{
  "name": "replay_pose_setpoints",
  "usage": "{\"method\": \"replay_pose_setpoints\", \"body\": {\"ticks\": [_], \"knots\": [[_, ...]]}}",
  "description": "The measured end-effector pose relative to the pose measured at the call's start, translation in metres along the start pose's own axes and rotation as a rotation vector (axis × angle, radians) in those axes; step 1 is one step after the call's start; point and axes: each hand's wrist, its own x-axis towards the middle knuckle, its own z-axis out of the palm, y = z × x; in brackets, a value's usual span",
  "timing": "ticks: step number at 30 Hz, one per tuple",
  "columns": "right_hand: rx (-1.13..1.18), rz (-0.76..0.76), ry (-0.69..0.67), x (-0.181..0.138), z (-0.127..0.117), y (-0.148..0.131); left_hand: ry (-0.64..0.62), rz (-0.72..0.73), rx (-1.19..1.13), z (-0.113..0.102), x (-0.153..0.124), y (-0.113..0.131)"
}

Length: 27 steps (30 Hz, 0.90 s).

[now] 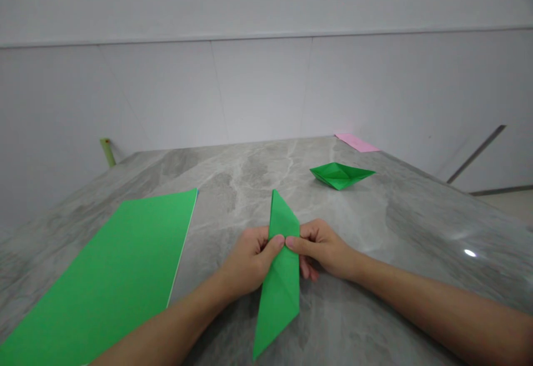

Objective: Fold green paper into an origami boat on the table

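Observation:
A long, pointed piece of folded green paper [280, 288] lies on the grey marble table [416, 232] in front of me. My left hand [250, 260] pinches its left edge near the middle, fingers curled and thumb on top. My right hand [322, 249] pinches the right edge at the same height, thumb pressed on the paper. The two thumb tips almost touch over the fold.
A flat stack of green paper sheets [112, 277] lies to the left. A finished green paper boat [340, 175] sits further back on the right, with a pink sheet [357, 142] at the far edge. A green stick [107, 151] leans by the wall.

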Motion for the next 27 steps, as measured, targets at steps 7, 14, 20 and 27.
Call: {"method": "replay_pose_setpoints", "body": {"ticks": [7, 14, 20, 27], "knots": [[-0.009, -0.056, 0.096, -0.0016, -0.0027, -0.005, -0.143, -0.086, -0.061, -0.0053, -0.0026, 0.0004], [-0.119, -0.13, 0.025, -0.0035, -0.0044, -0.0013, -0.246, -0.088, -0.025, -0.0049, -0.0017, 0.0015], [-0.196, -0.268, 0.113, -0.0056, -0.0068, -0.0057, -0.27, -0.177, -0.054, -0.0024, -0.0049, 0.0007], [-0.186, -0.258, 0.16, -0.002, -0.0009, -0.0058, -0.201, -0.288, -0.089, -0.0003, -0.0025, 0.0008]]}}
